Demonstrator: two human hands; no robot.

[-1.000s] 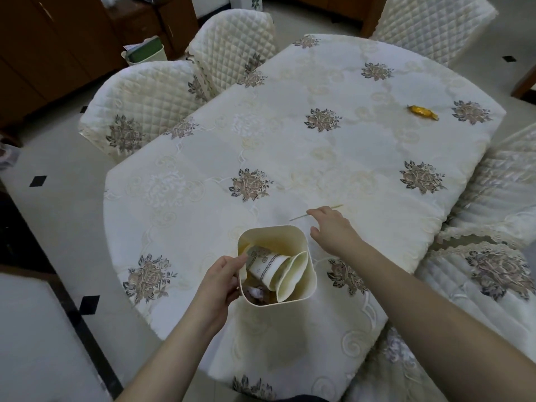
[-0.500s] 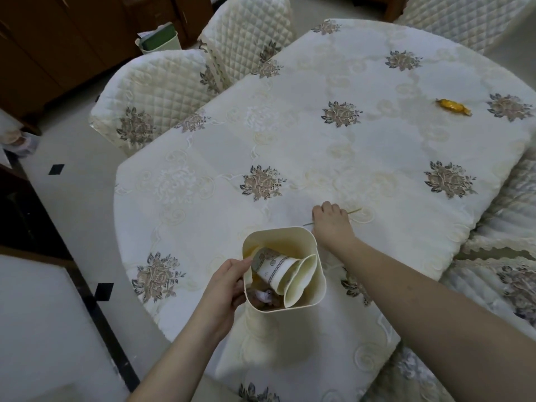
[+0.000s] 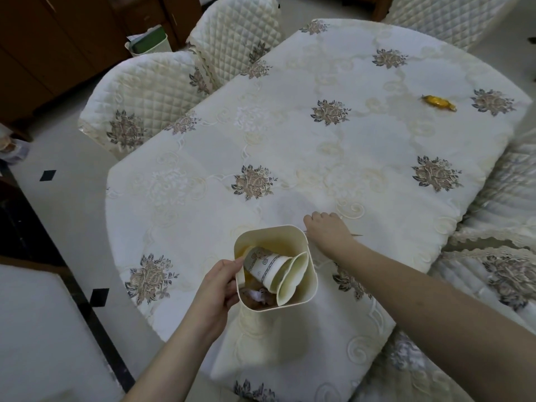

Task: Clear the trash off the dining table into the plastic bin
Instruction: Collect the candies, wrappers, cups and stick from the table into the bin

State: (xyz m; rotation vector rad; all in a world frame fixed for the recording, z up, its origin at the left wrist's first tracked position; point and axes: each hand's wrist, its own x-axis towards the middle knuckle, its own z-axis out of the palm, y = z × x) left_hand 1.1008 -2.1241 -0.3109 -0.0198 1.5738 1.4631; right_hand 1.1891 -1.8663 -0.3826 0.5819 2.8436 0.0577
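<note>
At the near edge of the surface [image 3: 333, 158], the left hand [image 3: 216, 288] clasps the rim of the plastic bin [image 3: 311, 288], which holds paper cups [image 3: 275, 269]. Just right of the bin, the right hand [image 3: 327, 230] is closed around a thin stick [image 3: 356, 235]. Far right lies a gold candy wrapper [image 3: 438, 102].

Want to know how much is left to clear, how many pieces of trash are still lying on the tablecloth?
2. A yellow candy wrapper lies at the far right of the table, and a thin stick sits under the right hand beside the bin.
</note>
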